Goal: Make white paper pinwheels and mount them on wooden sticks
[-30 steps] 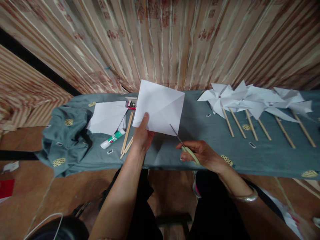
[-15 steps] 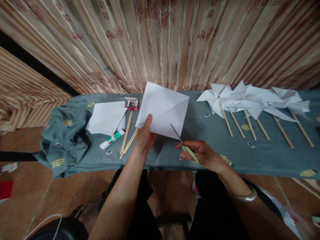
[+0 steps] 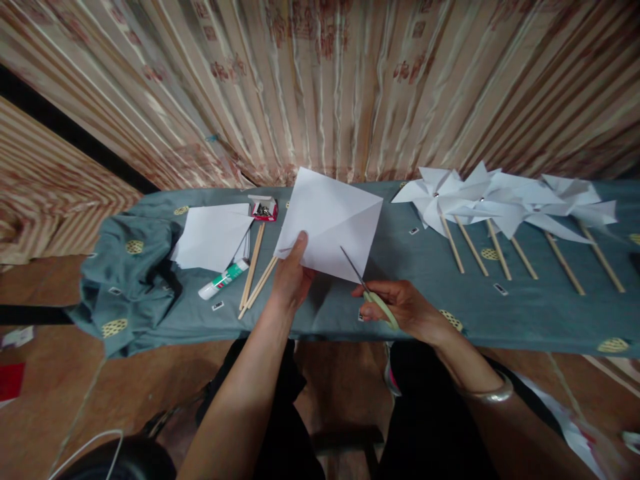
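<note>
A square sheet of white paper (image 3: pixel 330 217) with diagonal creases is held up over the table, gripped at its lower left edge by my left hand (image 3: pixel 293 273), thumb on top. My right hand (image 3: pixel 400 307) is closed round the pale green handles of a pair of scissors (image 3: pixel 377 307). One dark blade lies across the paper near its lower corner; the other blade is hidden, apparently behind the sheet. Whether the blades are cutting I cannot tell.
White paper pinwheels (image 3: pixel 480 197) on wooden sticks lie at the right. To the left are a stack of paper (image 3: pixel 213 233), a glue stick (image 3: pixel 223 279), loose wooden sticks (image 3: pixel 253 267) and a small red box of metal pins (image 3: pixel 263 209). A patterned curtain (image 3: pixel 320 93) hangs behind the table.
My left hand and the paper have shifted slightly right and down, bringing the lower corner closer to the scissors. My right hand and the scissors stay nearly where they were.
</note>
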The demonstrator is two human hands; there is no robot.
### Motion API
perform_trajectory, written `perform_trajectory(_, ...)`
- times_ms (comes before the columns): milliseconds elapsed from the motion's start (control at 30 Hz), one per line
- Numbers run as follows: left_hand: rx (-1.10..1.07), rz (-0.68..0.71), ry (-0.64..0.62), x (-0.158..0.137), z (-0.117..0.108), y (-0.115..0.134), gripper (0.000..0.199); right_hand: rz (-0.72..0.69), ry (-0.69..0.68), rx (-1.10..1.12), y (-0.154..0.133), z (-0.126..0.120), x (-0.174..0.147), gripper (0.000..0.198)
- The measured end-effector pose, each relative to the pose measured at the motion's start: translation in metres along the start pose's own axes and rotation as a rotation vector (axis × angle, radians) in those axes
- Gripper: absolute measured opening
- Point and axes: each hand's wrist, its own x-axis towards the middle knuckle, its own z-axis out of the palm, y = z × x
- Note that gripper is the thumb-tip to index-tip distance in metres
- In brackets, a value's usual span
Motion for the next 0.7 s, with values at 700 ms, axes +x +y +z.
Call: perform_trajectory(700,0.04,-0.028,-0.016,-0.0009,-0.0032,-0.007,0.032,0.007,0.027,0.029,-0.0011,0.0013,0.0027,0.053)
